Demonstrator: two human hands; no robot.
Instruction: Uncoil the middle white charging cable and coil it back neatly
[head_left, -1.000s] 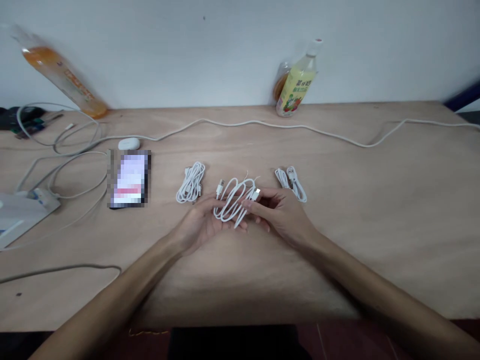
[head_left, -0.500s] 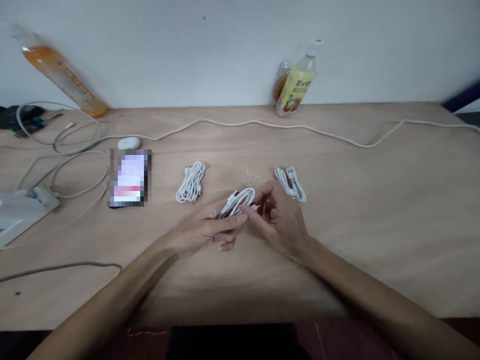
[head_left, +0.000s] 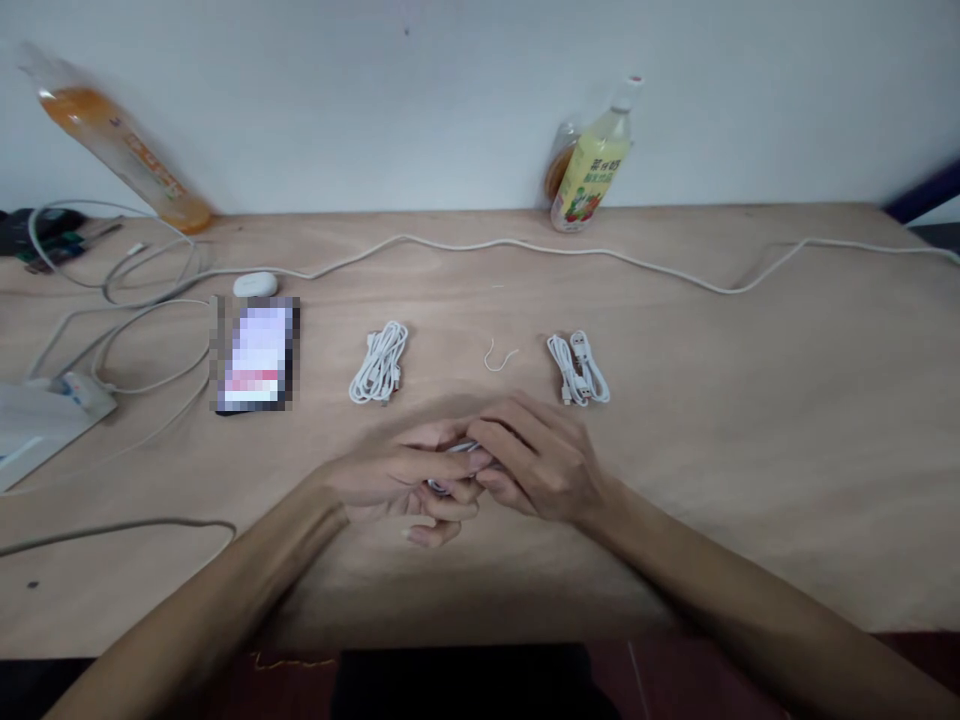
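Note:
A coiled white USB cable (head_left: 441, 487) sits between my two hands, mostly covered by fingers. My left hand (head_left: 420, 470) is closed around it from the left, thumb on top. From the right, my right hand (head_left: 536, 460) has its fingers curled over the coil's other end. Beyond my hands lies a short white twist tie (head_left: 496, 365), bent into a curve. A bundled white cable (head_left: 380, 365) rests to its left. On its right lies another folded white cable (head_left: 579, 368) with its plugs showing.
A phone (head_left: 259, 355) and a white earbud case (head_left: 256, 285) lie left. One long white cord (head_left: 510, 243) crosses the table's back. An orange drink bottle (head_left: 124, 150) and a yellow-labelled bottle (head_left: 594, 165) stand by the wall. A power strip (head_left: 52, 430) is at far left.
Both hands have drawn a little nearer to me with the cable. My right hand has turned over and now covers the coil, which showed plainly before.

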